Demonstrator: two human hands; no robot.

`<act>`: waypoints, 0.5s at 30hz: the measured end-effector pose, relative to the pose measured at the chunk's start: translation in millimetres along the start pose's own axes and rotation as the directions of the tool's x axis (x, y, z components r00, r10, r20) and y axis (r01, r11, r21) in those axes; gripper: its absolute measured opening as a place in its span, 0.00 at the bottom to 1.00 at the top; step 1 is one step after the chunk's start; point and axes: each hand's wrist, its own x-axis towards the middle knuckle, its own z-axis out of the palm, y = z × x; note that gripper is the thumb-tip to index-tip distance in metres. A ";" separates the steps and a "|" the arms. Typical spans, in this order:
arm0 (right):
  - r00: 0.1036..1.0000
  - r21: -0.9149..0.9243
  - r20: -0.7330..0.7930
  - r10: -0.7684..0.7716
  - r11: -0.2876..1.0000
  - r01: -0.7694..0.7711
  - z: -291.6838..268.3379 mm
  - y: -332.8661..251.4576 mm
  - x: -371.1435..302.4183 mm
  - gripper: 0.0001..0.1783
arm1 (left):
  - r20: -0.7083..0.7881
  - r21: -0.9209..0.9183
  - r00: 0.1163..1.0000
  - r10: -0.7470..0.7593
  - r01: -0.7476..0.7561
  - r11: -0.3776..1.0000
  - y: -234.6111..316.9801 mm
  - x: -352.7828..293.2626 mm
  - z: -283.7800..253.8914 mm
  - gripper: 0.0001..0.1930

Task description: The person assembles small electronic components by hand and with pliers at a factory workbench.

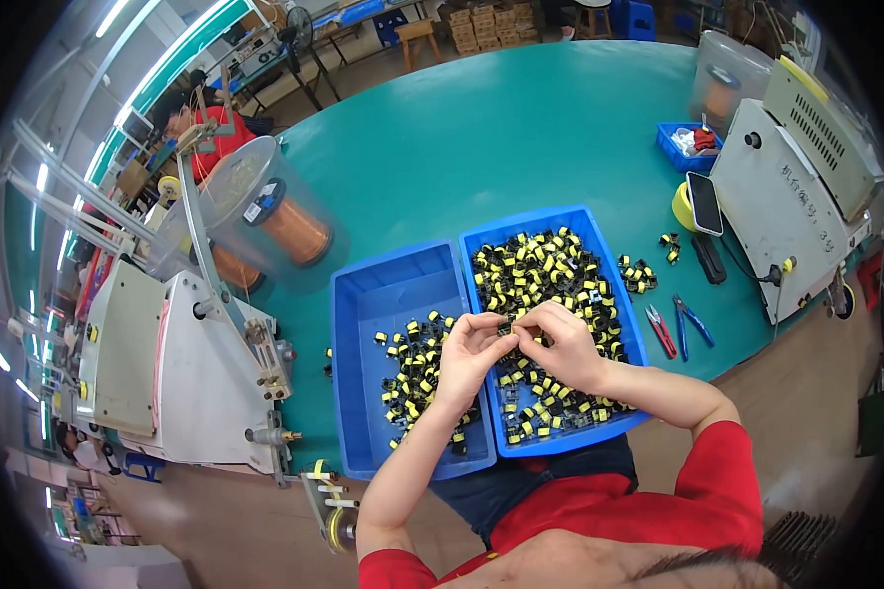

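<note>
My left hand (469, 358) and my right hand (566, 349) meet over the right blue bin (642, 346), fingertips pinched together. Between them is a small black coil part (505, 328), mostly covered by the fingers. Below and around the hands, the right bin is filled with many small black coils wrapped in yellow tape (540, 270). Touching its left side, a second blue bin (388, 278) has a smaller heap of the same coils (414, 365) toward its near right part; its far end shows bare bottom. My left forearm crosses over the left bin's near right corner.
Right of the bins lie red-handled pliers (662, 334), blue-handled pliers (692, 326), loose coils (637, 274) and a phone (704, 203). Grey machines (211, 373) flank the green table (432, 137). A copper wire spool (297, 232) stands at left; another person (228, 142) sits beyond.
</note>
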 end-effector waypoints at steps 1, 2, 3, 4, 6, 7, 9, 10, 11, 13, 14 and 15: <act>1.000 0.001 0.000 0.000 1.000 0.000 -0.2 0.6 0.2 0.05 | 0.014 -0.010 1.000 0.001 -0.001 1.000 1.1 0.3 1.2 0.15; 1.000 0.012 0.020 0.012 1.000 -0.012 -0.6 1.2 0.2 0.06 | 0.014 -0.010 1.000 0.001 -0.001 1.000 2.7 0.9 2.0 0.15; 0.999 0.023 0.039 0.023 0.999 -0.024 -0.7 1.8 0.3 0.06 | 0.030 -0.092 0.998 -0.058 0.061 0.994 4.4 1.5 2.8 0.14; 0.999 0.023 0.039 0.023 0.999 -0.024 -0.7 1.8 1.2 0.06 | 0.051 -0.173 0.992 -0.115 0.123 0.977 5.3 1.9 2.9 0.14; 0.998 0.049 0.049 0.040 0.998 -0.042 -1.4 0.4 3.5 0.06 | 0.050 -0.174 0.985 -0.165 0.172 0.970 6.2 1.7 0.9 0.13; 0.998 0.049 0.048 0.040 0.998 -0.043 -1.9 -0.4 3.5 0.06 | 0.050 -0.176 0.975 -0.215 0.220 0.959 6.7 1.5 -0.2 0.13; 0.968 0.116 0.144 0.205 0.968 -0.222 -3.2 -1.9 3.0 0.05 | 0.035 -0.164 0.981 -0.191 0.194 0.967 6.1 1.6 -2.6 0.15; 0.968 0.115 0.144 0.205 0.968 -0.222 -4.4 -3.0 3.9 0.05 | 0.019 -0.152 0.986 -0.166 0.167 0.974 6.0 1.5 -3.6 0.16; 0.942 0.156 0.200 0.271 0.940 -0.303 -5.9 -4.1 5.7 0.05 | 0.019 -0.152 0.986 -0.166 0.167 0.974 6.9 2.3 -4.4 0.16; 0.908 0.191 0.258 0.330 0.904 -0.383 -7.6 -3.6 8.1 0.05 | -0.016 -0.074 0.992 -0.128 0.127 0.989 9.1 5.0 -5.1 0.21; 0.890 0.251 0.274 0.366 0.866 -0.433 -8.0 -2.1 8.8 0.05 | -0.017 -0.045 0.993 -0.118 0.117 0.992 8.3 5.2 -5.2 0.23; 0.870 0.310 0.293 0.397 0.821 -0.479 -7.4 -0.8 9.0 0.06 | -0.018 -0.044 0.993 -0.117 0.116 0.992 7.9 5.8 -7.5 0.23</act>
